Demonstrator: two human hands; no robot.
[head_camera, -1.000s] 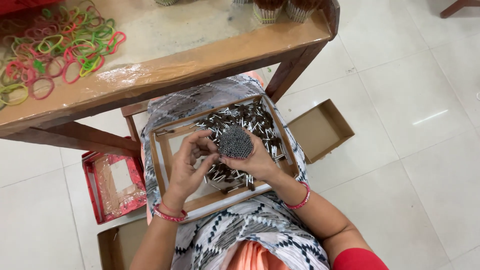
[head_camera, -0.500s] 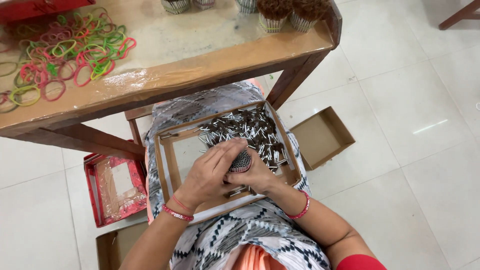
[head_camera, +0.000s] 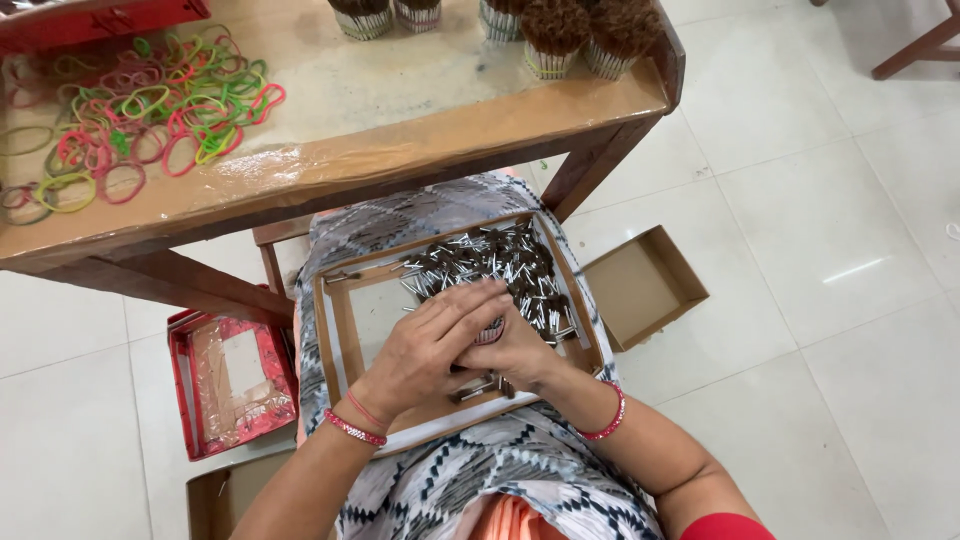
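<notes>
Left hand and right hand clasp a stick bundle over the tray

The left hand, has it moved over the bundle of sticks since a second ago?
Yes. The left hand has slid right across the cardboard tray and now covers the bundle, which the right hand cups from below.

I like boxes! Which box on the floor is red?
The red box lying left of the person's knees, lined with clear wrap. The other floor boxes, the open brown box at right and one near the bottom, are plain brown.
</notes>
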